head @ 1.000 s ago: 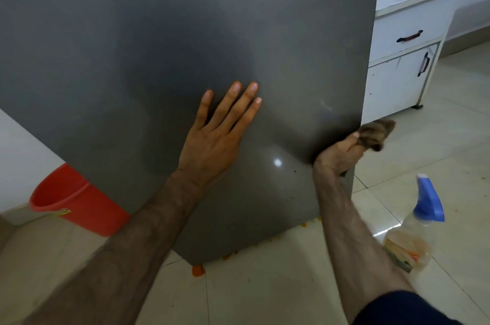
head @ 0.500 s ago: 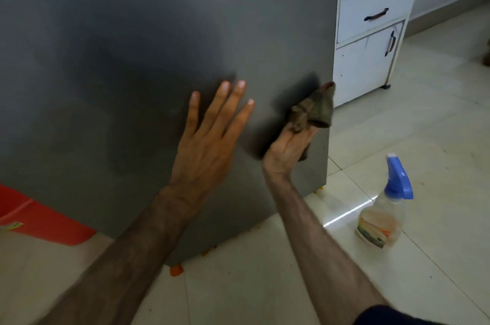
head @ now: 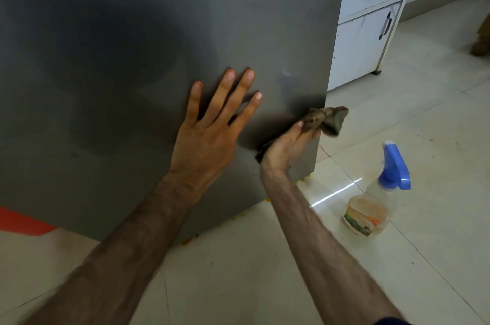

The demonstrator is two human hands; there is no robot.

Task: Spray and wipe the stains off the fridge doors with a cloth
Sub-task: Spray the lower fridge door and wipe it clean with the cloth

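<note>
The grey fridge door (head: 164,22) fills the upper left of the view. My left hand (head: 212,128) lies flat on it with straight, spread fingers. My right hand (head: 287,147) grips a crumpled brown cloth (head: 327,119) and holds it against the door's lower right edge. Part of the cloth sticks out past the edge. A clear spray bottle (head: 376,205) with a blue trigger head stands on the floor tiles to the right, apart from both hands.
A white cabinet (head: 363,41) with dark handles stands right of the fridge. A red bucket (head: 21,221) peeks out at the lower left. Small orange crumbs (head: 188,241) lie on the tiles along the fridge's bottom edge. Something brown (head: 481,43) sits at the far right.
My right hand with the cloth has slid down and right along the door to its edge. My left hand has stayed flat on the door.
</note>
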